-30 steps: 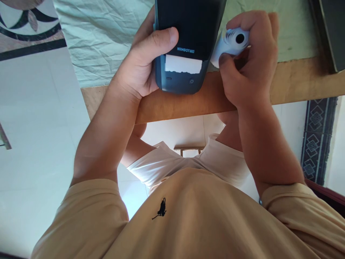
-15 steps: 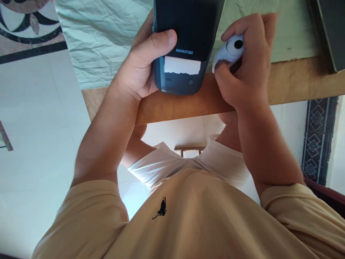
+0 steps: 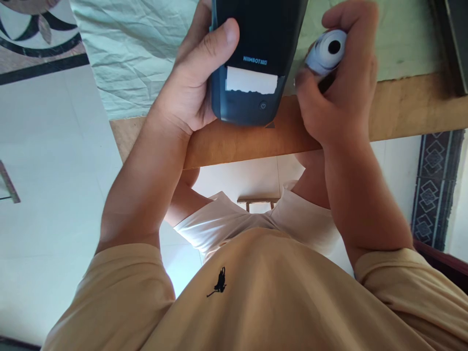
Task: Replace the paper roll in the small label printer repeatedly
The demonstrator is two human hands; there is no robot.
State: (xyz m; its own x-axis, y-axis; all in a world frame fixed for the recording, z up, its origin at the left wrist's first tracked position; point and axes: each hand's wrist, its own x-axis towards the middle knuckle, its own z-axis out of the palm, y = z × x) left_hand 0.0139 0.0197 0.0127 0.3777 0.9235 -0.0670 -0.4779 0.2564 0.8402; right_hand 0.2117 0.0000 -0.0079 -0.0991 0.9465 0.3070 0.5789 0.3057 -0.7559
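My left hand (image 3: 203,63) is closed round the left side of a dark label printer (image 3: 261,31) marked NIIMBOT, its thumb lying across the front. A strip of white paper (image 3: 251,80) with a ragged lower edge sticks out of the printer's slot, above a power button. The printer's top is cut off by the frame. To its right, my right hand (image 3: 345,83) grips a white paper roll (image 3: 327,51), whose dark core hole faces up toward me. The fingers partly cover the roll, and the thumb is slightly blurred.
A pale green cloth (image 3: 127,53) covers most of the table, leaving a bare wooden edge (image 3: 226,146) toward me. At the far right lies a dark flat object (image 3: 453,44), partly out of frame. Below the table edge are my legs and a small wooden stool (image 3: 258,201).
My right hand has moved up and to the right with the paper roll, away from the printer. The printer in my left hand has shifted slightly up and right.
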